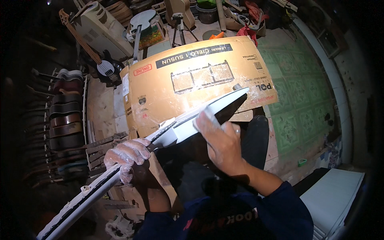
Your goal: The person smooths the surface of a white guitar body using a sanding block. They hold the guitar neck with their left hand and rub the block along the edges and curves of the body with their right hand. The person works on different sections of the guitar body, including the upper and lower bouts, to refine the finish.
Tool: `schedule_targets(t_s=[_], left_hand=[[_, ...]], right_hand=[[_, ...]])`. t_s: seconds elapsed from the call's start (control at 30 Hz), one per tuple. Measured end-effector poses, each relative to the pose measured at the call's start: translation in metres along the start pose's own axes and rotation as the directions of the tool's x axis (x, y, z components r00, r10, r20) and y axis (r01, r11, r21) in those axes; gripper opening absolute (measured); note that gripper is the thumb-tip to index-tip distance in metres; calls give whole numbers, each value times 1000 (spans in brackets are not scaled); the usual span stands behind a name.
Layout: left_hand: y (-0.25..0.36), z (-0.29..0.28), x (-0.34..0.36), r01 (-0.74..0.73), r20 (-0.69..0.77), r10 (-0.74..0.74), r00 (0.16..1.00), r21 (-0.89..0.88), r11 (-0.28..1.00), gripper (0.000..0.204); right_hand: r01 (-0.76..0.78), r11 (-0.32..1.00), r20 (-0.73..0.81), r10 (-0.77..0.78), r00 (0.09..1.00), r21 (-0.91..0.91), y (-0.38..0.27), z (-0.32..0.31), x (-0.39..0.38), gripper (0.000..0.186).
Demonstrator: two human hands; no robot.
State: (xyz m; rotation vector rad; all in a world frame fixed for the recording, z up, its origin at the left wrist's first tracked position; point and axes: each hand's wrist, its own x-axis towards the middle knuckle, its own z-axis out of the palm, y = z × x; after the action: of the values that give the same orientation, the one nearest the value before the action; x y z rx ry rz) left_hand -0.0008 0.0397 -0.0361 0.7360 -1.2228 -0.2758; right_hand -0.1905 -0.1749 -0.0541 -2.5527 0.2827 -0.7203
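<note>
Cardboard [156, 88] lies beyond the white guitar [185, 131], gripped by left hand [127, 156].

My left hand [127, 155] is curled in a grip, knuckles up, the skin dusted white. My right hand [221, 140] stretches farther forward, slightly blurred, leading fingers extended, others bent, fingertips whitened. Both bare forearms [262, 180] emerge from dark blue sleeves [290, 208].
</note>
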Motion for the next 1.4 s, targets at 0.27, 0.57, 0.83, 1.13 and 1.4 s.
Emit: schedule_targets(t_s=[0.27, 0.57, 0.83, 1.13, 1.4], left_hand=[[-2, 11, 2, -29, -35, 29, 999, -3, 1000, 18], [-2, 19, 2, -24, -142, 27, 990, 22, 999, 14], [-1, 16, 1, -22, -133, 23, 991, 11, 1000, 14], [-1, 8, 1, -32, -94, 35, 995, 27, 999, 14], [-3, 28, 5, -38, -185, 54, 981, 93, 995, 15]], right_hand=[[9, 1000, 5, -9, 1000, -21, 3, 0, 5, 48], [49, 999, 48, -49, 998, -5, -5, -1, -6, 51], [35, 999, 42, -34, 999, -31, -7, -1, 1, 49], [51, 998, 86, -48, 995, -27, -13, 1, -2, 52], [29, 999, 99, -32, 995, 27, -17, 0, -3, 57]])
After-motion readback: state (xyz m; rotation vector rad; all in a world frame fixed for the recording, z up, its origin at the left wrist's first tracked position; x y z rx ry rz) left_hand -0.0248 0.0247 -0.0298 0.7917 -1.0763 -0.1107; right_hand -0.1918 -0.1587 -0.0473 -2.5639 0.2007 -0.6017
